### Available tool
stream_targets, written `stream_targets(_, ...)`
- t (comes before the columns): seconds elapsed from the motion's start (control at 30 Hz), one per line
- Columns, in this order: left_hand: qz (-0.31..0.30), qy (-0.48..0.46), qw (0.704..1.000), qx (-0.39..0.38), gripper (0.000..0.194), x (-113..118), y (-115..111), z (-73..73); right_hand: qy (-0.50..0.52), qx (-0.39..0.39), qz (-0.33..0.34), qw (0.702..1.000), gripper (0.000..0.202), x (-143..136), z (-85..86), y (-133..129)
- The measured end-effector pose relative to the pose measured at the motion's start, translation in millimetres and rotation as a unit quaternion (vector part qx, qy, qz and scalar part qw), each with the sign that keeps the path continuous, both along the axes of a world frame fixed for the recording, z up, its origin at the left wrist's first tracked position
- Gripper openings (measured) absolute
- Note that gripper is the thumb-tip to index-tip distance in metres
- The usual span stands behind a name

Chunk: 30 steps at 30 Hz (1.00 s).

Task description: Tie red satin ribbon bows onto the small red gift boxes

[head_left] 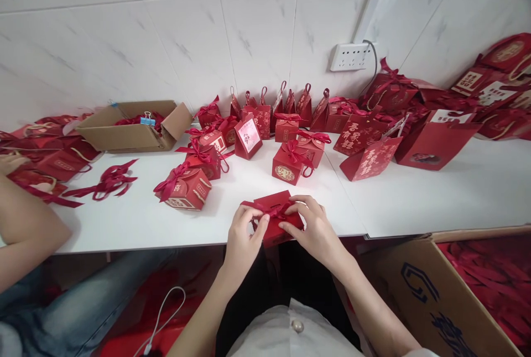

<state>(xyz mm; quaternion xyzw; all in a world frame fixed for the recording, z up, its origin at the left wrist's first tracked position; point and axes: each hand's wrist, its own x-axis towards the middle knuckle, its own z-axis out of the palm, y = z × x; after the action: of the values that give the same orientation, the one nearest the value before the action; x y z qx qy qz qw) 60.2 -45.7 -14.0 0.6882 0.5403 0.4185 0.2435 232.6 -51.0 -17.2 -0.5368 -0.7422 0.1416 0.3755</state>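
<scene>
A small red gift box (274, 235) lies at the table's front edge, with a dark red ribbon (277, 210) across its top. On the box's left side my left hand (248, 230) pinches the ribbon between thumb and fingers. My right hand (310, 224) is at the right side, its curled fingers and thumb on the ribbon and the box top. Behind them stands a red box with a gold round emblem (285, 173) and a ribbon bow. Another bowed box (185, 191) stands to the left.
Several finished red boxes and bags (262, 119) line the wall. Loose ribbons (112, 180) and a cardboard tray (124, 135) are at the left, beside another person's arm (29, 224). A big carton (431, 296) of red material stands at the lower right.
</scene>
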Motion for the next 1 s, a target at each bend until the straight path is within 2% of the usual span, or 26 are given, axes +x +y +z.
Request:
stream_targets(0.07,-0.006,-0.022,0.999,-0.026,0.018,0,1,0.3,0.003,0.017,-0.002,1.000,0.005,-1,-2.9,1)
stream_targets(0.17,-0.005,-0.066,0.995,-0.081,0.021,0,2,-1.1,0.023,0.041,0.002,0.999,0.011,1,-2.9,4)
stream_targets(0.27,-0.013,-0.120,0.985,-0.122,0.022,-2,5,-5.6,0.068,0.029,0.014,0.997,0.014,6,-2.2,8)
stream_targets(0.4,-0.040,-0.163,0.975,-0.145,0.023,-6,8,-12.2,0.112,0.009,0.026,0.993,0.016,10,-4.4,11)
stream_targets(0.57,-0.062,-0.179,0.969,-0.161,0.027,-10,12,-16.6,0.136,-0.005,0.008,0.991,0.017,12,-7.2,12)
stream_targets(0.7,-0.051,-0.167,0.972,-0.156,0.029,-13,14,-19.1,0.116,0.005,0.000,0.993,0.018,16,-10.0,14)
stream_targets(0.8,-0.039,-0.135,0.981,-0.131,0.028,-13,13,-18.6,0.082,0.040,-0.003,0.996,0.022,21,-10.2,14)
stream_targets(1.0,-0.009,-0.073,0.992,-0.104,0.022,-7,8,-8.6,0.005,0.071,0.012,0.997,0.020,16,10.1,7)
